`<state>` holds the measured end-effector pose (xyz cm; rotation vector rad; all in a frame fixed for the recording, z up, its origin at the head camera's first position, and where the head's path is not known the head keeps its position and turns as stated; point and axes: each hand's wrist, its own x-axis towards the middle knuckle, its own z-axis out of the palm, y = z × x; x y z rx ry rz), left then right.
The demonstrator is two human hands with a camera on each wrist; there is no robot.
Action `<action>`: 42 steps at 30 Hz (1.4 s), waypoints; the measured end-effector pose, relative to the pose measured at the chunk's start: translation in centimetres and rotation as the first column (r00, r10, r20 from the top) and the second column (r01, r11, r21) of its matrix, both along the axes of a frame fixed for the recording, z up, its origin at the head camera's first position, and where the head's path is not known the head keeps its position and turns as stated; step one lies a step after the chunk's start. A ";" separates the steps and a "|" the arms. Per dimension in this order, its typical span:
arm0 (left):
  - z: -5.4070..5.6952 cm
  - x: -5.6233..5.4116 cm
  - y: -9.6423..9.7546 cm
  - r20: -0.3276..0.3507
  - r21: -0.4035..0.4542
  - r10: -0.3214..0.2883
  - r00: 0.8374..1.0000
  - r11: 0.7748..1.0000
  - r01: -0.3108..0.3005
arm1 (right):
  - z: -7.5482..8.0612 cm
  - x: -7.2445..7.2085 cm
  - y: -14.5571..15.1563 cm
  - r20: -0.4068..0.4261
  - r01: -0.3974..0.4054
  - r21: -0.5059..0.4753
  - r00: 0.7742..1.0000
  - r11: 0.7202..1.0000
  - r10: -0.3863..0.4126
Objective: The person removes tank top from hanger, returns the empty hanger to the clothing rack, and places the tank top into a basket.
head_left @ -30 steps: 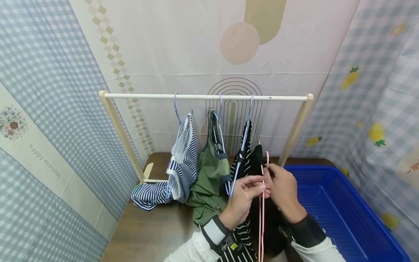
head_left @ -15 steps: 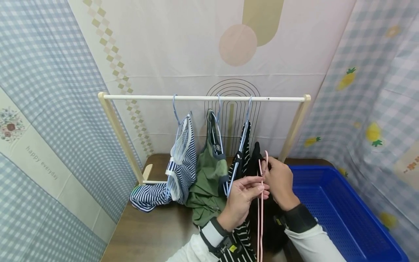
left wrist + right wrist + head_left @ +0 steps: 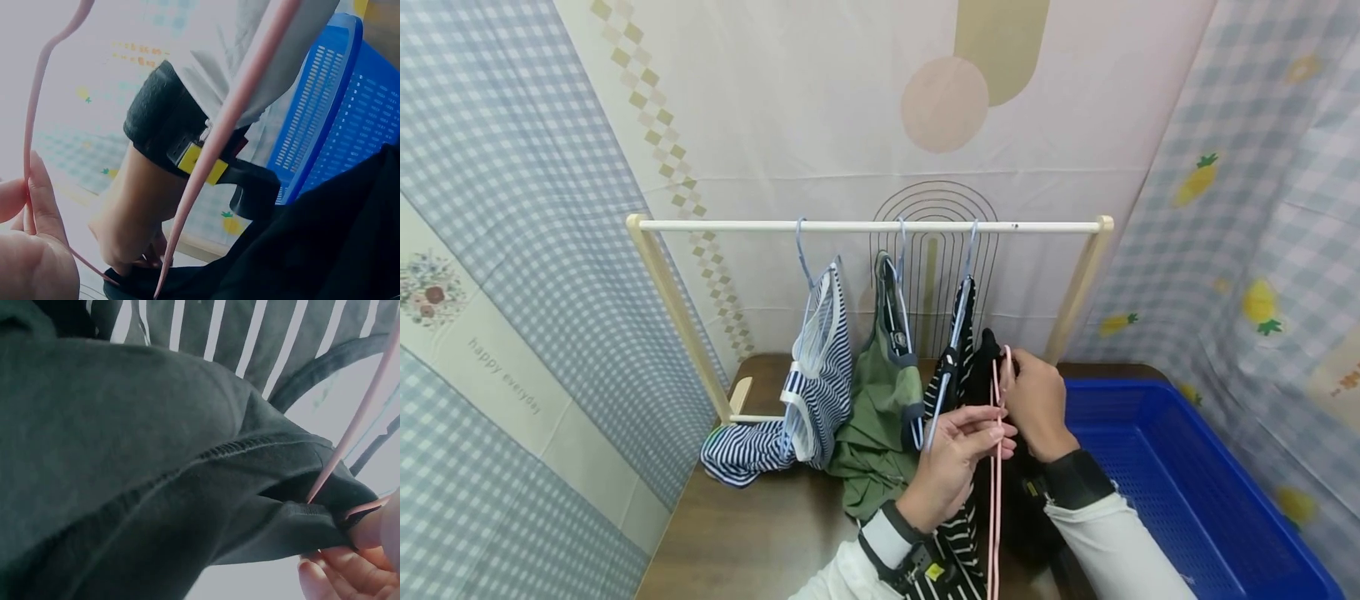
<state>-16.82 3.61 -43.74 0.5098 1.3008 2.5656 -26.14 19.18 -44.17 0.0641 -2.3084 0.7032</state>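
In the head view, my left hand (image 3: 955,458) pinches a pink clothes hanger (image 3: 997,517) between thumb and fingers, close to its hook. The hanger points away from me, its near end running out of the frame at the bottom. My right hand (image 3: 1037,404) is just beyond the hook and pinches the edge of a black garment (image 3: 125,437), as the right wrist view shows. There the far end of the hanger runs into an opening of the black cloth, beside the right fingertips (image 3: 337,569). Which kind of garment it is, I cannot tell.
A rack with a white rail (image 3: 722,226) carries blue hangers with a blue-and-white striped garment (image 3: 831,392), a green garment (image 3: 876,433) and a black striped garment (image 3: 958,533). A blue plastic basket (image 3: 1232,500) stands at the right on the brown table (image 3: 730,533).
My right hand has shifted slightly left and away from me with the cloth. The hanger's far tip, earlier showing above the black garment, is now covered. My left hand keeps its place.
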 end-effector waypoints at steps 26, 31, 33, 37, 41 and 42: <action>0.3 0.0 -0.9 -0.030 -0.016 -0.011 0.999 1.000 0.011 | -1.8 -4.2 1.1 0.169 0.038 -0.056 0.985 0.998 -0.028; -0.2 0.0 -0.9 -0.057 -0.021 -0.043 0.997 0.999 0.042 | -2.4 -4.2 1.4 0.191 0.029 -0.029 0.981 0.999 -0.023; -0.3 0.0 -1.0 -0.061 -0.018 -0.056 0.997 0.998 0.055 | -2.7 -4.2 1.5 0.187 0.027 -0.016 0.982 1.000 -0.023; -0.4 0.1 -1.1 -0.066 -0.011 -0.075 0.995 0.997 0.075 | -3.3 -4.1 1.7 0.180 0.017 -0.023 0.984 1.000 -0.013; -0.4 0.1 -1.2 -0.070 -0.005 -0.081 0.994 0.997 0.081 | -3.8 -3.8 2.0 0.178 0.013 -0.041 0.984 0.999 -0.006; -0.4 0.1 -1.2 -0.071 -0.004 -0.080 0.994 0.997 0.080 | -3.9 -3.6 2.0 0.180 0.013 -0.041 0.984 0.999 -0.005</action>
